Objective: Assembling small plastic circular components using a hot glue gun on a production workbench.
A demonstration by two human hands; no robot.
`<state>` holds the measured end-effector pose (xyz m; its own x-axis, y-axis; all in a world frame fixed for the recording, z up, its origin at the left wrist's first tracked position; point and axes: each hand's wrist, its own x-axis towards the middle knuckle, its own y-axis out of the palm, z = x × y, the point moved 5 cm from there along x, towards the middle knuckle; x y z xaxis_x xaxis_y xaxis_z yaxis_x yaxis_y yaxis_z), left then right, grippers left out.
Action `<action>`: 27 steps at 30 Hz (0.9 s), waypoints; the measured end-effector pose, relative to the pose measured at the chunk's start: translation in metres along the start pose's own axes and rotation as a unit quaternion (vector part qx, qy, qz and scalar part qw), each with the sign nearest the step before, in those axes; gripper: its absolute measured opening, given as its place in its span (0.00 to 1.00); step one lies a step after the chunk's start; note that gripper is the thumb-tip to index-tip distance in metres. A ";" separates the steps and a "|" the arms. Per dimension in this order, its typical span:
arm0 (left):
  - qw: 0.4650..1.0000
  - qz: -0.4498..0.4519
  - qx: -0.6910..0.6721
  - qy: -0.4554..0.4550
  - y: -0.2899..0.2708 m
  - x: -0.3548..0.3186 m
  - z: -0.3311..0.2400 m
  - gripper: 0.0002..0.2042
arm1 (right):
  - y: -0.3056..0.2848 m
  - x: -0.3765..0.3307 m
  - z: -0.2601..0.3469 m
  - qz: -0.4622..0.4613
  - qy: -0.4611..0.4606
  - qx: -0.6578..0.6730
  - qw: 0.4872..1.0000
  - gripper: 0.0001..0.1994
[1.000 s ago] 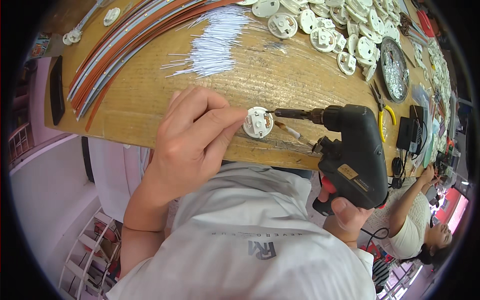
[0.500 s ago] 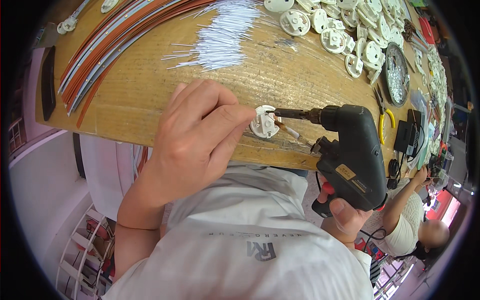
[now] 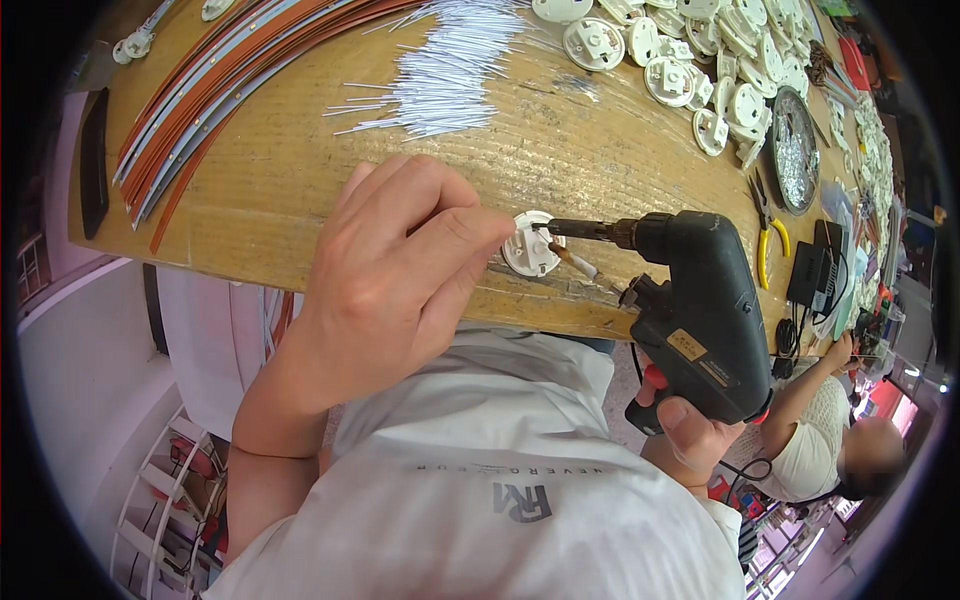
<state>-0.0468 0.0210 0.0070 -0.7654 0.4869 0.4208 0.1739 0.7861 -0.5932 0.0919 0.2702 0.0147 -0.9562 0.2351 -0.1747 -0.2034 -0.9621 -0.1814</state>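
Observation:
A round white plastic part (image 3: 524, 262) with small raised fittings lies near the table's front edge. My left hand (image 3: 385, 265) is over its left side, thumb and forefinger pinched together at the rim. Whatever those fingertips hold is hidden. My right hand (image 3: 695, 432) grips a black pistol-shaped soldering gun (image 3: 700, 330) by its handle, thumb toward me and the other fingers mostly hidden. The gun's dark tip points left and reaches the part's upper middle, close to my left fingertips. Below the tip, a thin feed tube (image 3: 585, 268) slants up toward the same spot.
Short white wires (image 3: 445, 80) are heaped beyond my hands. Orange and white strips (image 3: 215, 95) curve along the far left. More round white parts (image 3: 668, 82) pile up far right, near a dark dish (image 3: 794, 150) and yellow-handled pliers (image 3: 765, 230). A co-worker (image 3: 815, 440) sits at right.
Both hands, the soldering gun and the round part keep nearly the same places. The view has shifted very slightly. The co-worker's head has moved a little.

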 end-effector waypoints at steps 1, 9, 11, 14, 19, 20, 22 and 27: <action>1.000 0.000 0.001 -0.001 0.000 0.000 0.000 0.10 | -0.001 0.000 -0.001 0.000 -0.001 0.000 1.000 0.43; 1.000 0.005 0.003 0.003 0.001 0.000 0.000 0.09 | -0.001 0.000 0.000 0.018 -0.016 -0.002 1.000 0.37; 1.000 0.004 0.005 0.003 0.000 0.000 0.000 0.09 | 0.006 0.002 0.010 -0.015 -0.005 0.026 1.000 0.32; 1.000 0.005 0.005 0.005 0.001 0.000 0.000 0.09 | 0.011 0.002 0.012 -0.067 -0.006 0.074 0.995 0.25; 1.000 0.000 0.004 0.007 0.001 0.000 0.000 0.09 | 0.014 0.011 0.015 -0.060 -0.030 0.057 0.996 0.22; 1.000 0.001 0.004 0.008 0.002 0.000 0.000 0.09 | 0.014 0.010 0.015 -0.061 -0.030 0.058 0.996 0.22; 1.000 0.003 0.006 0.007 0.001 0.000 0.001 0.09 | 0.014 0.010 0.014 -0.062 -0.020 0.064 0.996 0.25; 1.000 0.005 0.004 0.002 0.000 0.000 0.000 0.09 | 0.021 0.008 0.013 -0.080 -0.011 0.108 0.991 0.28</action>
<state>-0.0469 0.0211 0.0076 -0.7615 0.4962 0.4171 0.1764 0.7779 -0.6032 0.0771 0.2503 0.0222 -0.9115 0.3871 -0.1390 -0.3917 -0.9200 0.0070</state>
